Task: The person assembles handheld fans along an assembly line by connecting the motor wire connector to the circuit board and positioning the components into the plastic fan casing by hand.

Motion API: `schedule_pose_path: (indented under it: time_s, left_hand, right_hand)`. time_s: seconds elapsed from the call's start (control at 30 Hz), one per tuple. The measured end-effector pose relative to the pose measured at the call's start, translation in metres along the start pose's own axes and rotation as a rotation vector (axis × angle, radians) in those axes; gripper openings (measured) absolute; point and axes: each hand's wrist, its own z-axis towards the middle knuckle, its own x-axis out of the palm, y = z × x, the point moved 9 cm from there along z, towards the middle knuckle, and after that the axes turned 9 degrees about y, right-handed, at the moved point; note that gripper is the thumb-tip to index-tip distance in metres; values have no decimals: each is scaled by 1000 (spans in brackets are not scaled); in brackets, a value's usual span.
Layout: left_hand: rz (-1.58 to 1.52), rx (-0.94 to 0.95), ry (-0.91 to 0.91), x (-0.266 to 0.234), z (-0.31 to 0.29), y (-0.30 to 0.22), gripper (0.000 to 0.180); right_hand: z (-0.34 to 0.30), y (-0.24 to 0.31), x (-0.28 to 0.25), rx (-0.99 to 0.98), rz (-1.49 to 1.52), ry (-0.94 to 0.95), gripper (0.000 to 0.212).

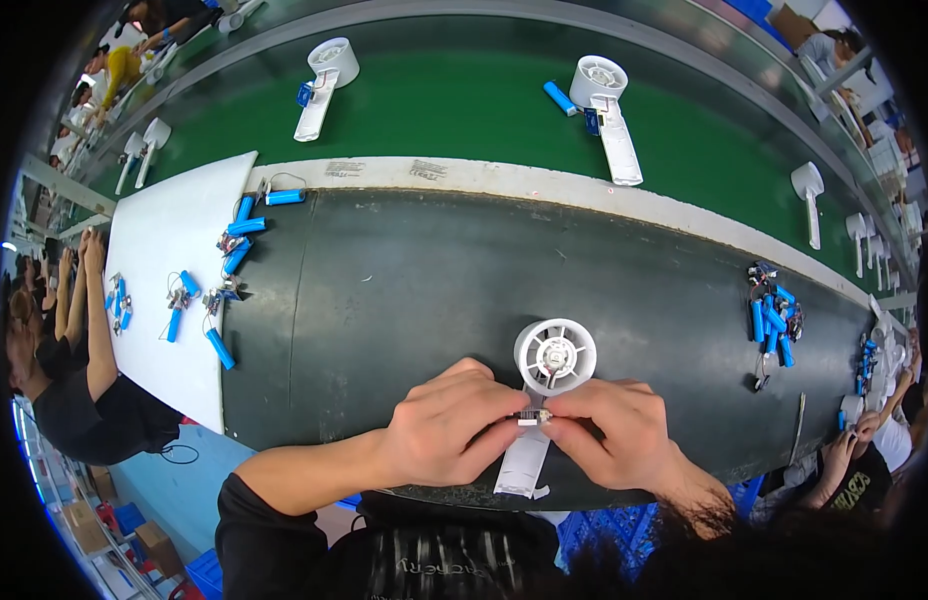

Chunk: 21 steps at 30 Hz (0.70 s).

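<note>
A white handheld fan housing (556, 357) lies on the dark work table before me, its round head away from me and its open handle (521, 468) pointing toward me. Over the upper part of the handle, my left hand (459, 420) and my right hand (614, 425) pinch a small circuit board (530, 417) between thumbs and fingertips, one hand at each end. The board has a white edge and dark parts. Fingers cover both of its ends, so I cannot tell whether it touches the handle.
Blue cylindrical batteries with wired boards lie in a heap (774, 322) at the right and in a cluster (239, 232) at the left. A white sheet (169, 270) covers the left end. Beyond a pale ledge (484, 178), a green conveyor belt (454, 100) carries several fan housings. Co-workers sit at both sides.
</note>
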Motion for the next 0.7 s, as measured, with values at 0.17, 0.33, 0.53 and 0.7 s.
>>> schedule_pose_path:
  time_s: [0.17, 0.33, 0.53, 0.7]
  left_hand:
    - [-54, 28, 50, 3, -1, -1, 24]
    - [-109, 34, 37, 7, -3, 0, 22]
    - [-185, 9, 62, 8, -6, 3, 22]
    - [-188, 16, 93, 6, -4, 5, 21]
  right_hand:
    - [-1, -3, 1, -2, 46, 34, 19]
    - [-6, -2, 4, -28, 50, 49, 21]
    - [-4, 3, 3, -113, 47, 60, 17]
    - [-5, 0, 7, -50, 81, 142, 18]
